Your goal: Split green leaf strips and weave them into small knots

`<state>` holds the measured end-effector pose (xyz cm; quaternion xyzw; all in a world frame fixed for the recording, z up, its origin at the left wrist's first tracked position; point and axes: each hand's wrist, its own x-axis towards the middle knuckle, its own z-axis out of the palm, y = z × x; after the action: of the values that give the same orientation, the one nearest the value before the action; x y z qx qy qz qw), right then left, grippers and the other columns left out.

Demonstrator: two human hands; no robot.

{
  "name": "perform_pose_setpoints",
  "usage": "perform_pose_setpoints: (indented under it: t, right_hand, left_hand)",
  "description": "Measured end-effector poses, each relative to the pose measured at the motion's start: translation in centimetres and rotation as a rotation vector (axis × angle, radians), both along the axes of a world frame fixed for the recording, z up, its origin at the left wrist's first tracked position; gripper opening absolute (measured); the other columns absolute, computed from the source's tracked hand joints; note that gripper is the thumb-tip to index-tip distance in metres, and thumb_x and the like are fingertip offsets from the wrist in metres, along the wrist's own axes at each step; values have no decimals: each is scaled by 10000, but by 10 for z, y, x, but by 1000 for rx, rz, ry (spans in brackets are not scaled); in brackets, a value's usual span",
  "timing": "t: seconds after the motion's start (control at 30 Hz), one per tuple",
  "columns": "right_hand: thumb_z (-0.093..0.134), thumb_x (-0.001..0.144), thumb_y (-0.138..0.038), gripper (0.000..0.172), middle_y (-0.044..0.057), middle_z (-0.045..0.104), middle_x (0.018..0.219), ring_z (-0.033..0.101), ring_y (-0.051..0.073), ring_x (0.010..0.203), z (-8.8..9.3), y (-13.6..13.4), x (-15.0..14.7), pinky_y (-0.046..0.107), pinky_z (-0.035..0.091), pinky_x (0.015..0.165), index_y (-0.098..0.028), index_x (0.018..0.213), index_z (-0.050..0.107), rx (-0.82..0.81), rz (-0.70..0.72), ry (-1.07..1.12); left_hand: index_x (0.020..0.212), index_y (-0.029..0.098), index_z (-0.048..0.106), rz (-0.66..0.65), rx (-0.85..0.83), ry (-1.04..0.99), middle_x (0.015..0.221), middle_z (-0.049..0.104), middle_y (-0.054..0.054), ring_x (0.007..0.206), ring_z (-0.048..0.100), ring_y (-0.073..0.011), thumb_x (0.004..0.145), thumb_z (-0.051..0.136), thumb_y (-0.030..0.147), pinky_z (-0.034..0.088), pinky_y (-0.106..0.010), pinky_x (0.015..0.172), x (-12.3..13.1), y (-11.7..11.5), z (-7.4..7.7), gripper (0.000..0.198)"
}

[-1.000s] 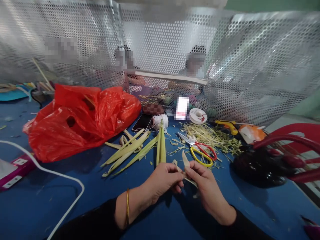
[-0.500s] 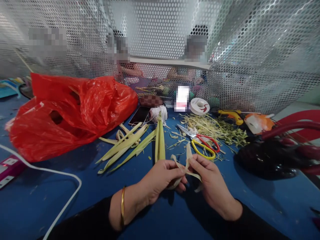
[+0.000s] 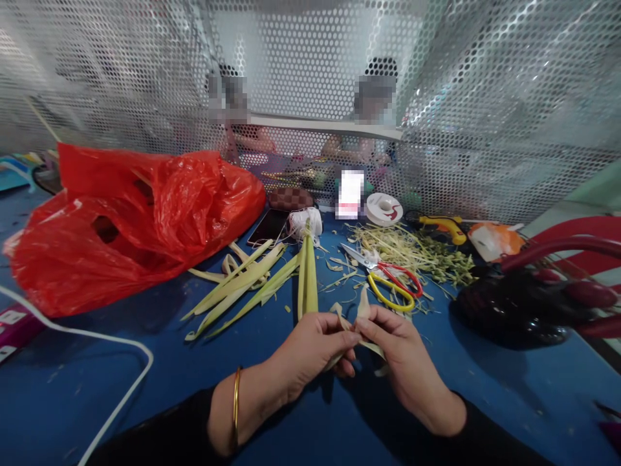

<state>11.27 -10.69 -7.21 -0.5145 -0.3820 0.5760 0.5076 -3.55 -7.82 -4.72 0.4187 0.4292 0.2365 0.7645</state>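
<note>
Between my two hands is a folded strip of pale dried leaf (image 3: 363,303), its loose ends sticking up and hanging below. My left hand (image 3: 315,346), with a gold bangle at the wrist, pinches it from the left. On the other side my right hand (image 3: 402,356) has thumb and fingers closed on the same strip. A long, narrow green-yellow leaf bundle (image 3: 307,275) stretches away just beyond the left hand. Red-and-yellow-handled scissors (image 3: 388,285) lie partly open past the right hand. More long leaf strips (image 3: 242,278) are spread to the left.
A crumpled red plastic bag (image 3: 145,226) fills the left, near a white cable (image 3: 140,346). Behind stand a white thread spool (image 3: 305,223), a ribbon reel (image 3: 384,209) and a lit phone (image 3: 350,194). Plant trimmings (image 3: 398,249), a yellow glue gun (image 3: 449,226) and a glossy dark object (image 3: 509,317) sit right.
My right hand has come slightly closer to the left, and the upright end of the leaf strip now shows shorter above the fingers. The whole view has shifted a little.
</note>
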Motion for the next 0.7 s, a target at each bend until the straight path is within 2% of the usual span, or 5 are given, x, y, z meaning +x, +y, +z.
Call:
perform_pose_setpoints:
  t: [0.17,0.23,0.3,0.43,0.7]
  right_hand:
    - [721,740,-399,265,46,654,885,598,216,830,3,10,16,341,476,760,-223,933,674,259,-309,-406]
    - [671,792,-361,178,74,655,1007,585,248,964,7,10,20,376,444,862,-243,921,704,415,-264,-611]
    - [630,834,-331,131,75,672,970,593,250,962,10,8,20,379,432,873,-248,815,730,486,-77,-734]
    - [665,816,-327,131,54,688,822,623,230,840,12,3,8,349,464,786,-239,738,721,430,126,-625]
    - [662,771,-204,133,13,624,713,586,180,706,13,-1,0,292,455,675,-221,639,651,414,54,-423]
  left_hand:
    - [755,131,620,-11,37,62,559,581,30,410,547,-78,674,691,361,382,-184,432,2,-3,-6,254]
    - [756,128,630,-26,73,80,560,568,34,402,536,-72,685,686,393,378,-183,426,3,-4,-6,279]
    - [701,132,611,-36,116,86,541,539,43,391,514,-69,679,690,430,391,-191,427,4,-5,-6,309]
    - [601,150,542,-80,186,109,495,502,49,379,501,-73,689,666,421,375,-190,410,5,-6,-9,311]
    - [632,144,574,-85,112,104,496,546,34,383,500,-72,653,667,400,439,-203,437,7,-9,-14,274]
